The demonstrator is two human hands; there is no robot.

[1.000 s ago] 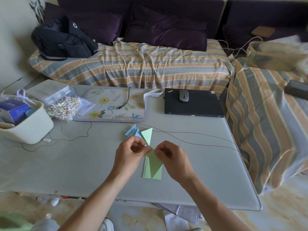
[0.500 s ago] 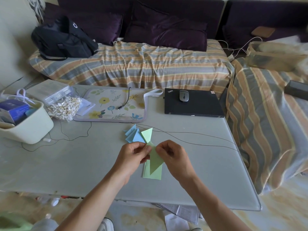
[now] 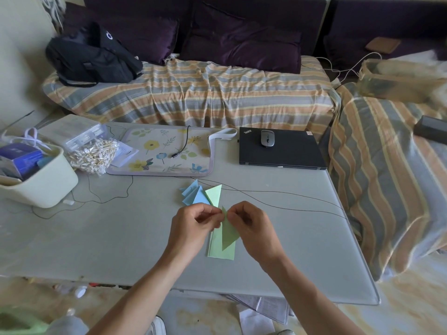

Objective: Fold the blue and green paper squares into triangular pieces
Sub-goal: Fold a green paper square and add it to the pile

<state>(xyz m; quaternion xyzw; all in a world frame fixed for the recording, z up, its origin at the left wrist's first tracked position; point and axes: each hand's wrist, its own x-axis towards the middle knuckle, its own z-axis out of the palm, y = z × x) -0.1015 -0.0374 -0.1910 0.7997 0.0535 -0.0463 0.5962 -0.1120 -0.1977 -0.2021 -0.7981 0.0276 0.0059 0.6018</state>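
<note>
A folded green paper piece (image 3: 229, 232) hangs point-down between my hands, just above the table. My left hand (image 3: 193, 228) and my right hand (image 3: 251, 228) both pinch its top end with curled fingers. Under it on the table lies a flat stack of green paper (image 3: 217, 251). Just beyond my hands sit folded blue triangular pieces (image 3: 193, 195) with a folded light green triangle (image 3: 214, 194) beside them.
The grey table (image 3: 121, 238) also holds a cream tub (image 3: 36, 184) at the left, a bag of cotton swabs (image 3: 93, 157), a floral mat (image 3: 164, 151), a shut black laptop (image 3: 280, 153) with a mouse (image 3: 267, 138), and thin black cables (image 3: 278, 197). Striped sofas lie behind and right.
The green piece has been lifted off the stack and narrowed into a slimmer triangle. Both hands have risen slightly and come closer together at its top.
</note>
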